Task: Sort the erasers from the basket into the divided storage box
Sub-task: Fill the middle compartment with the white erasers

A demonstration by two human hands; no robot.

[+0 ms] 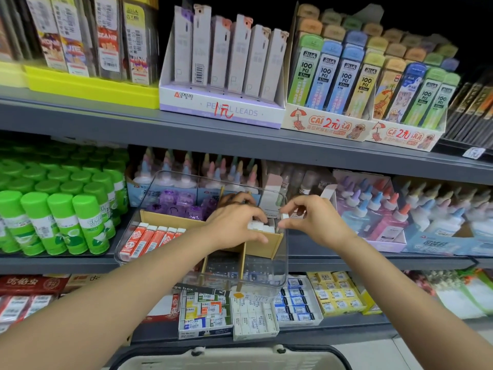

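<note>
On the upper shelf we log a lilac display carton [221,108] printed "PENCIL LEADS", hand-marked "1元" in red, holding upright pale sleeves; beside it, two cartons [330,124] marked "2元" carry lead tubes [324,78] reading "100 PCS 0.7mm". On the middle shelf we note green-capped glue sticks [61,222] at left and glue bottles [378,214] with coloured nozzles at right. Between them sits the clear divided storage box [165,188] with tan partitions: purple items in its far section, red-and-white sleeved erasers [150,239] in a row at near left, white erasers [262,227] in the near right section. Our left hand [234,225] rests curled over the white erasers, fingertips touching them; our right hand [312,217] pinches one small white eraser above that section's right edge. The basket [240,360] rim shows at the bottom edge.
</note>
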